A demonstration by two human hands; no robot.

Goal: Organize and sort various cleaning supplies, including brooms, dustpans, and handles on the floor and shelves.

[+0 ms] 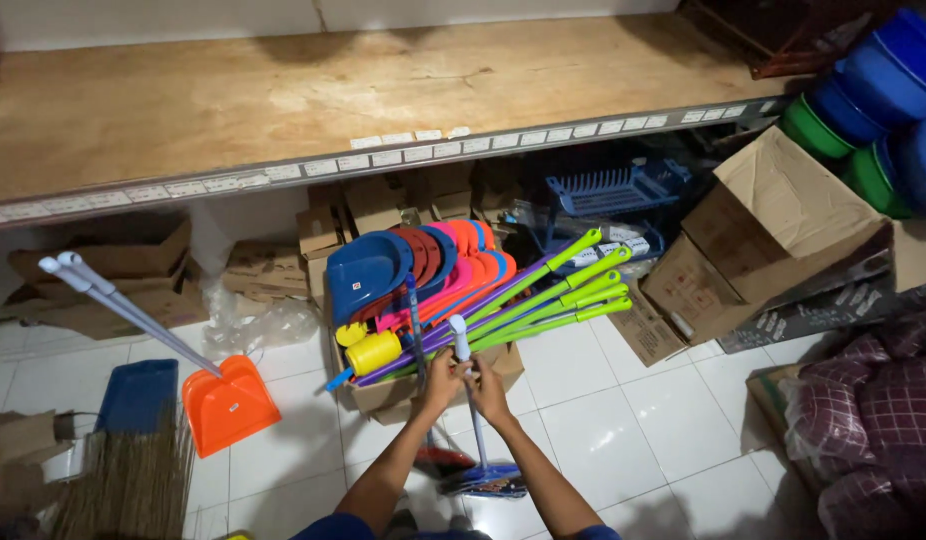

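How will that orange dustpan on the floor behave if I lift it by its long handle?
The orange dustpan looks like thin moulded plastic, so probably light and fairly stiff. Its pale handle is long and slanted, so the pan end will likely swing or droop when raised. Resting on smooth white floor tiles, it would probably slide easily if pushed.

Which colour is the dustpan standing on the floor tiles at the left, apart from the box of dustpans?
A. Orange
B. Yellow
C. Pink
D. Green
A: the orange dustpan stands alone on the white tiles left of the cardboard box, while both hands grip a pale handle by the box.
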